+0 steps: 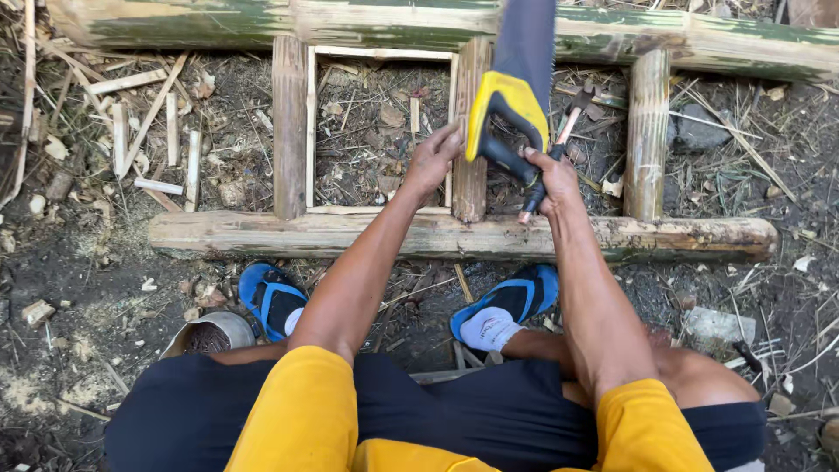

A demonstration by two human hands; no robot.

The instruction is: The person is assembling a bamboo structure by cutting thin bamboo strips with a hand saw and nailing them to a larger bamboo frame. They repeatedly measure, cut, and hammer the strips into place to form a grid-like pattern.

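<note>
My right hand [552, 181] is shut on the black grip of a handsaw with a yellow handle [509, 103]; its dark blade [528, 35] points away from me, over the far pole. My left hand [433, 162] rests against the short middle bamboo rung [470, 188], fingertips touching its left side near the saw handle. The rung stands between a near bamboo pole [350, 234] and a far one [218, 24]. A hammer [572, 114] lies slanted just behind my right hand; whether that hand touches it is unclear.
Two more rungs [289, 122] [648, 131] cross the poles. A thin split-bamboo frame [310, 131] sits between left and middle rungs. My feet in blue sandals [271, 297] [520, 297] rest below the near pole, a metal can [214, 332] beside them. Offcuts [131, 83] litter the left ground.
</note>
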